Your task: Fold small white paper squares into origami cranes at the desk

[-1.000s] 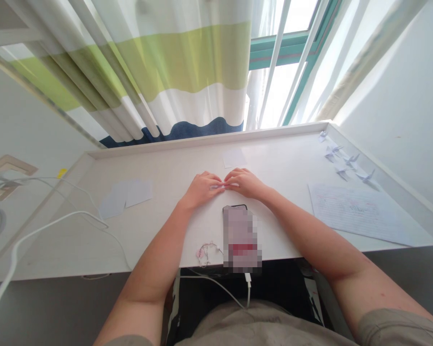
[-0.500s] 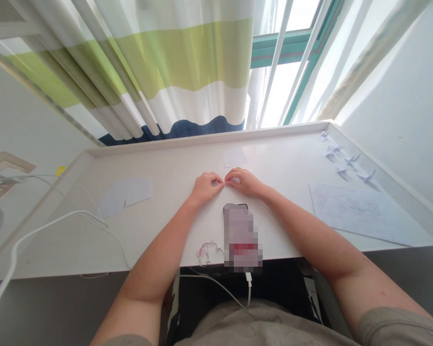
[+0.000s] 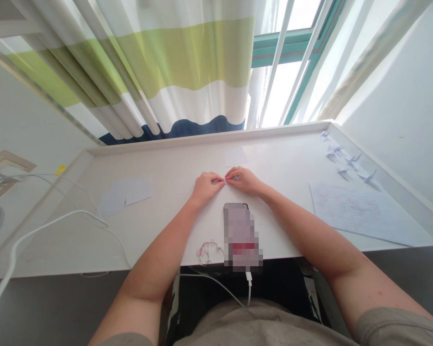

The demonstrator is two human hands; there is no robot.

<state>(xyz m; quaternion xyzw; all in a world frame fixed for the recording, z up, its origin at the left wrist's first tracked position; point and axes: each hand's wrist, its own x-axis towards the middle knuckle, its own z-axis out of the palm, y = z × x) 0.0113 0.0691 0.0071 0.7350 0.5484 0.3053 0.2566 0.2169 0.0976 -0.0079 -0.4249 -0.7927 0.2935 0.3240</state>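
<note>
White table (image 3: 166, 163) by a window (image 3: 277, 91) | tiny folded paper (image 3: 225, 180) is held between both hands | it is pinched by the fingers (image 3: 216, 179) of the left hand (image 3: 205, 189) and right hand (image 3: 243, 181) | it is light and soft, best held by the edges

I'm watching through a single camera worn on the person's head, looking forward and steeply down from close above the white tabletop (image 3: 173, 163). The left hand (image 3: 205, 188), right hand (image 3: 243, 180) and small paper (image 3: 224, 180) between them sit near the middle of the frame, while the wide view reaches past the far edge to the striped curtain (image 3: 187, 62) and window frame (image 3: 285, 48).
</note>
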